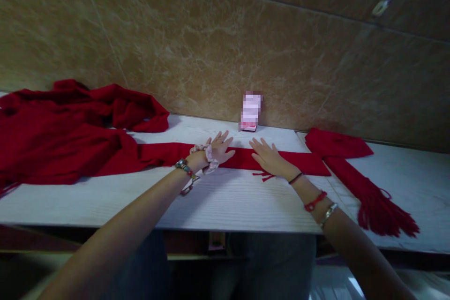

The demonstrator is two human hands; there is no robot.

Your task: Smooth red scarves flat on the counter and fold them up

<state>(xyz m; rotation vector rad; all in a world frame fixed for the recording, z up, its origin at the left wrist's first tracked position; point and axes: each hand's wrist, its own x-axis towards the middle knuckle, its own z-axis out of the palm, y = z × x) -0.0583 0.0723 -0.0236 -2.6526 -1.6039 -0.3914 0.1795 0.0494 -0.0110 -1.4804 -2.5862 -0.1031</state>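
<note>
Red strip (305, 163) is lying flat under left hand (220, 150) and right hand (270, 158), both spreading fingers; middle is looking smoothed, bunched red cloth (59, 140) is lying unsmoothed

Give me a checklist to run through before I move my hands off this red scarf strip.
1. Left hand open and flat on the scarf strip: ok.
2. Right hand open, nothing gripped: ok.
3. Strip smooth between the hands: ok, no crease shows there.
4. Loose red threads tucked in: not ok, they poke out past the near edge by the right hand.
5. Strip separate from the red cloth pile on the left: cannot tell, it runs up to the pile and the join is unclear.
6. Phone off the strip: ok, it is beyond the strip, by the wall.
</note>
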